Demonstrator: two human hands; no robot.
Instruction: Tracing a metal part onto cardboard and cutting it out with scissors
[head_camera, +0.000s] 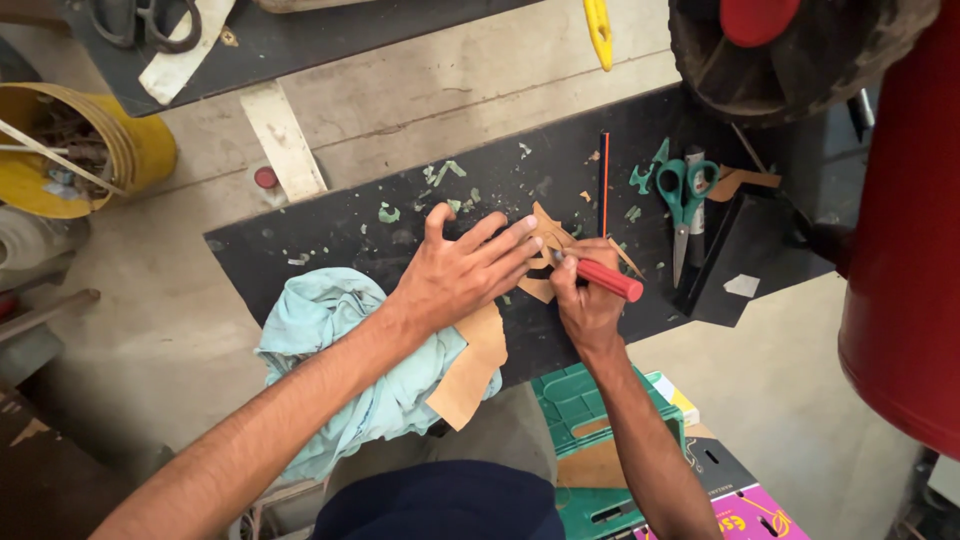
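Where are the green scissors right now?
In the head view, the green scissors lie on the black board, right of the right hand and the black-and-orange pencil, blades pointing toward the person.

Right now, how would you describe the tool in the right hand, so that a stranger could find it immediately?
Start at the long black work board across the middle. Near its centre, the right hand grips a tool with a round red handle, tip on the tan leather piece. The green-handled scissors lie unheld further right.

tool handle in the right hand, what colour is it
Red. The tool handle in the right hand shows best in the head view.
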